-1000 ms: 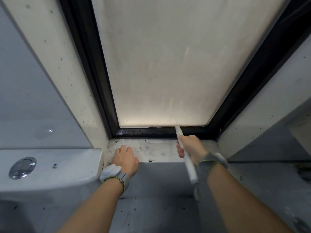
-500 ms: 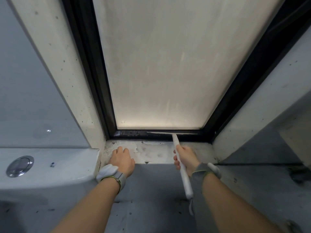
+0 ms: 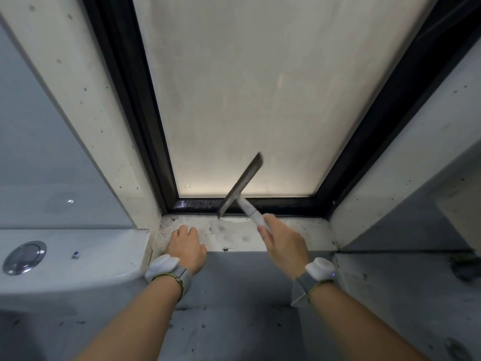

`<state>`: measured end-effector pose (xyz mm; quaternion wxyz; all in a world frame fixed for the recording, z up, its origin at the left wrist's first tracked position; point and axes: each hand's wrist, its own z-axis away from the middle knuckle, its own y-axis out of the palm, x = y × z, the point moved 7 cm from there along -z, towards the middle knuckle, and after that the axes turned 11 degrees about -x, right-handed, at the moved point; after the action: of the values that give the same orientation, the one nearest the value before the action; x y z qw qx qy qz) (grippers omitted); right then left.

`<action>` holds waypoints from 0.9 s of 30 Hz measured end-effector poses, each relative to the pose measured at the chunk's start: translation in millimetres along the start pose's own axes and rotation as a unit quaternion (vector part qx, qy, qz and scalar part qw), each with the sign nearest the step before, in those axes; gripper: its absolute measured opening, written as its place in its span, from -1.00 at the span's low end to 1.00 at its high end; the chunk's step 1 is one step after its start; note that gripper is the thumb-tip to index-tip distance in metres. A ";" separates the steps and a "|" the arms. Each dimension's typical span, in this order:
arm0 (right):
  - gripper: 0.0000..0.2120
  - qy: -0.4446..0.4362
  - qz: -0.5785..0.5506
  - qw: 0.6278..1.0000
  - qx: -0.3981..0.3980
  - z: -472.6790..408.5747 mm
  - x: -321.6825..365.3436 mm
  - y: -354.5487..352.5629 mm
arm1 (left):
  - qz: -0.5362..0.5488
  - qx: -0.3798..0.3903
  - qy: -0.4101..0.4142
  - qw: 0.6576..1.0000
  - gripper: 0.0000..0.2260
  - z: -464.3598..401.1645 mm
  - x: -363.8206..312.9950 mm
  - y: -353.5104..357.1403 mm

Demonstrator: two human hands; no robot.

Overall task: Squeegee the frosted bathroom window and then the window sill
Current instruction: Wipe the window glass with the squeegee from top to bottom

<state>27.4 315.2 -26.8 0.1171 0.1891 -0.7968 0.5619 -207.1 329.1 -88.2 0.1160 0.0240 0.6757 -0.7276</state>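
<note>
Gripping the squeegee [image 3: 240, 187] by its white handle, the right hand [image 3: 282, 246] tilts the blade beyond its fingers, one tip near the window sill [image 3: 299, 234], likely to begin wiping there. The left hand [image 3: 186, 246] lies flat, fingers released, bracing.

The window sill [image 3: 234, 234] lies directly below the frosted window [image 3: 260, 95]. On the sill's left end rests the left hand [image 3: 188, 247]; the right hand [image 3: 283, 246] is over its right part, holding the squeegee [image 3: 240, 186] up before the window's bottom edge. Left of the sill sits the toilet cistern [image 3: 78, 256].
</note>
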 end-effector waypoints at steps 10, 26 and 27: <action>-0.70 0.271 -0.178 0.945 -0.038 6.7 -68.4 9.9 | -0.007 -0.001 0.004 1.000 -0.67 -0.4 -1.6 0.6; -0.68 0.367 -0.268 0.891 -0.008 29.5 -94.8 50.0 | -0.008 -0.006 0.013 1.000 -0.62 -1.8 1.2 8.7; -0.68 0.362 -0.270 0.892 -0.010 29.3 -92.5 50.0 | -0.009 -0.008 0.014 1.000 -0.62 -2.1 1.0 9.1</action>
<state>89.9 318.1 -116.3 0.5465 0.1789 -0.6230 0.5302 -206.6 330.5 -97.4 0.0999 0.0271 0.6830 -0.7231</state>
